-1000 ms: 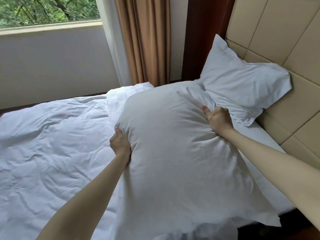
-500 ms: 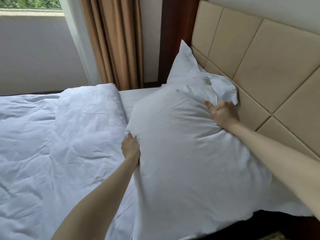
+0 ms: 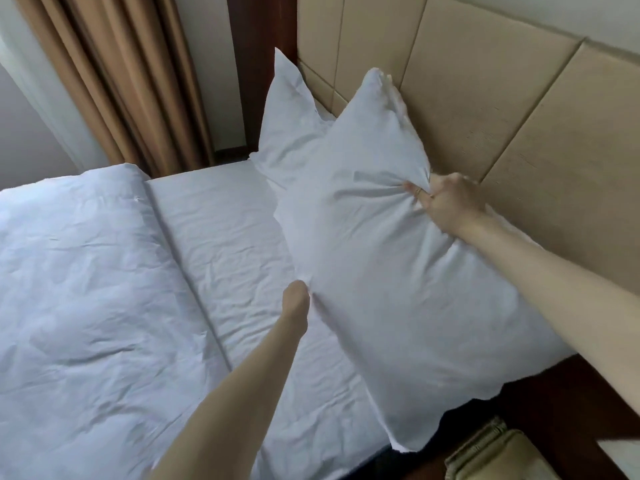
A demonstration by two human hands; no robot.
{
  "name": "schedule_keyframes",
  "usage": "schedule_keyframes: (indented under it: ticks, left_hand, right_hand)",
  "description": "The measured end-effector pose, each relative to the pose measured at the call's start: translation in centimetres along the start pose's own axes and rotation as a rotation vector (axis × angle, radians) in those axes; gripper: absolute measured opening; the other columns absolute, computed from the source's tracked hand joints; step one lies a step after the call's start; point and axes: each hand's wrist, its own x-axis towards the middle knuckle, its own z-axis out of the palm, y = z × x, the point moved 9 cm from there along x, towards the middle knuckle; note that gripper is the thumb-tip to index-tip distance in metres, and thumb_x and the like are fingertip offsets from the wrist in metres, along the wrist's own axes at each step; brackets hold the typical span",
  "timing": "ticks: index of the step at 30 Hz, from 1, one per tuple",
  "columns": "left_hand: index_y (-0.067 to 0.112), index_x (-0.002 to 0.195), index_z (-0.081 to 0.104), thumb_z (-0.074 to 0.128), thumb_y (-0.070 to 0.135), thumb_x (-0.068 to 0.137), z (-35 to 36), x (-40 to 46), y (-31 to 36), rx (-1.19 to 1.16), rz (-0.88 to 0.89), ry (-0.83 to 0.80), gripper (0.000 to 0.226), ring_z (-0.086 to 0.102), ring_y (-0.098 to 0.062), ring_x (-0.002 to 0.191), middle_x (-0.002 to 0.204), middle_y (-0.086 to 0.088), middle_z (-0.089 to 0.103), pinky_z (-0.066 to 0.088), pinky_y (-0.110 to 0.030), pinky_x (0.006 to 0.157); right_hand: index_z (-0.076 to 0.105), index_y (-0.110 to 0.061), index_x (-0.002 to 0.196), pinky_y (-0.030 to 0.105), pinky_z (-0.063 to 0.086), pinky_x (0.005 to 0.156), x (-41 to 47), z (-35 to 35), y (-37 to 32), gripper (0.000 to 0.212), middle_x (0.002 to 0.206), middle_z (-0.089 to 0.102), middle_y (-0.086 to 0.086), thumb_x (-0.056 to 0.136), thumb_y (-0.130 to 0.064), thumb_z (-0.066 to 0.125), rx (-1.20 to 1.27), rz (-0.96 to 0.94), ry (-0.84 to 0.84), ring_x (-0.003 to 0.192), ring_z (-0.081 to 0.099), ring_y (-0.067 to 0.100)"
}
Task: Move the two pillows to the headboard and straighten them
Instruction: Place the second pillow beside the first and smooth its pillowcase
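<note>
The near white pillow [image 3: 391, 271] is tilted up against the tan padded headboard [image 3: 519, 133], its lower corner hanging past the bed's edge. My right hand [image 3: 446, 202] clutches a bunch of its cover on the headboard side. My left hand [image 3: 296, 299] grips its left edge, the fingers hidden under the fabric. The far white pillow [image 3: 291, 126] leans on the headboard behind it, partly covered by the near one.
A folded-back white duvet [image 3: 86, 289] covers the left of the bed, with bare sheet [image 3: 228, 237] between it and the pillows. Tan curtains [image 3: 114, 81] hang at the far side. A beige padded object [image 3: 495, 455] sits by the dark bed frame at lower right.
Both hands have swung the near pillow to the right and up against the headboard. It now stands further from the duvet, baring more sheet. My right hand has shifted to a bunched grip.
</note>
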Motion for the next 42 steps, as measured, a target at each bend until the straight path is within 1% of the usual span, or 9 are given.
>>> schedule_keyframes:
  ticks: [2, 6, 10, 14, 19, 26, 32, 37, 42]
  left_hand:
    - [0.013, 0.077, 0.051, 0.032, 0.013, 0.093, 1.6, -0.3, 0.3, 0.064, 0.017, -0.033, 0.024, 0.045, -0.023, 0.091, 0.086, -0.005, 0.052, 0.034, -0.032, 0.075]
    - [-0.002, 0.127, 0.051, 0.035, 0.012, 0.092, 2.2, -0.1, 1.4, 0.166, 0.078, -0.009, 0.041, 0.053, -0.035, 0.114, 0.131, -0.024, 0.054, 0.043, -0.041, 0.093]
    - [0.004, 0.12, 0.053, 0.032, 0.011, 0.093, 0.8, 0.4, 1.7, 0.147, 0.122, 0.024, 0.036, 0.062, -0.028, 0.098, 0.106, -0.012, 0.067, 0.044, -0.03, 0.069]
    - [0.002, 0.109, 0.06, 0.031, 0.005, 0.091, -0.7, 0.7, 1.7, 0.154, 0.147, 0.024, 0.035, 0.064, -0.025, 0.08, 0.085, -0.011, 0.069, 0.043, -0.031, 0.075]
    - [0.004, 0.099, 0.064, 0.032, 0.003, 0.088, -1.7, 0.4, 3.3, 0.266, 0.249, -0.002, 0.034, 0.063, -0.021, 0.072, 0.073, -0.005, 0.068, 0.044, -0.028, 0.066]
    - [0.013, 0.085, 0.062, 0.034, 0.004, 0.087, 0.7, -0.4, 7.7, 0.692, 0.505, -0.179, 0.029, 0.063, -0.022, 0.076, 0.073, 0.0, 0.067, 0.049, -0.033, 0.067]
    - [0.016, 0.113, 0.06, 0.038, 0.017, 0.093, 6.4, -0.7, 11.8, 1.281, 0.842, -0.257, 0.029, 0.058, -0.03, 0.102, 0.113, -0.007, 0.062, 0.047, -0.039, 0.084]
    - [0.018, 0.133, 0.049, 0.04, 0.024, 0.096, 12.8, -0.7, 13.8, 1.687, 1.141, -0.318, 0.038, 0.048, -0.028, 0.12, 0.133, -0.007, 0.051, 0.036, -0.039, 0.096]
    - [0.02, 0.145, 0.033, 0.04, 0.032, 0.097, 19.1, 0.0, 13.9, 2.019, 1.355, -0.303, 0.05, 0.038, -0.027, 0.131, 0.149, -0.003, 0.037, 0.033, -0.037, 0.1]
  right_hand:
    - [0.051, -0.009, 0.078, 0.041, 0.043, 0.069, -0.9, 3.7, 1.4, 0.05, 0.093, 0.064, 0.023, 0.093, -0.055, 0.038, -0.074, 0.088, -0.195, 0.089, 0.062, 0.041]
    - [0.045, -0.014, 0.11, 0.048, 0.039, 0.091, -4.6, 10.5, 2.7, 0.033, 0.121, 0.044, 0.012, 0.092, -0.042, 0.043, 0.022, 0.215, -0.578, 0.112, 0.048, 0.036]
    - [0.039, -0.018, 0.131, 0.051, 0.033, 0.1, -6.4, 12.5, 4.2, 0.046, 0.143, 0.034, 0.007, 0.092, -0.039, 0.049, 0.053, 0.303, -0.622, 0.123, 0.042, 0.033]
    - [0.048, -0.01, 0.115, 0.048, 0.043, 0.094, -7.5, 12.8, 5.1, 0.03, 0.128, 0.049, 0.011, 0.09, -0.027, 0.05, 0.191, 0.401, -0.563, 0.108, 0.053, 0.033]
    - [0.051, -0.005, 0.068, 0.034, 0.043, 0.061, -8.9, 11.7, 5.6, 0.022, 0.08, 0.063, 0.016, 0.086, -0.015, 0.044, 0.311, 0.53, -0.382, 0.076, 0.056, 0.038]
    - [0.063, -0.001, 0.081, 0.038, 0.048, 0.063, -11.1, 8.9, 5.8, 0.02, 0.08, 0.067, 0.015, 0.087, -0.01, 0.046, 0.342, 0.56, -0.237, 0.081, 0.06, 0.033]
    - [0.061, -0.014, 0.091, 0.036, 0.047, 0.066, -13.9, 8.8, 9.8, 0.011, 0.086, 0.063, 0.004, 0.084, -0.013, 0.052, 0.325, 0.618, -0.277, 0.084, 0.059, 0.03]
    - [0.05, -0.015, 0.124, 0.043, 0.045, 0.092, -13.5, 11.8, 13.6, 0.046, 0.13, 0.05, 0.01, 0.081, -0.026, 0.063, 0.303, 0.641, -0.44, 0.113, 0.05, 0.028]
    - [0.04, -0.015, 0.132, 0.041, 0.042, 0.086, -12.4, 14.6, 15.0, 0.084, 0.139, 0.036, 0.009, 0.064, -0.052, 0.075, 0.323, 0.671, -0.649, 0.123, 0.041, 0.031]
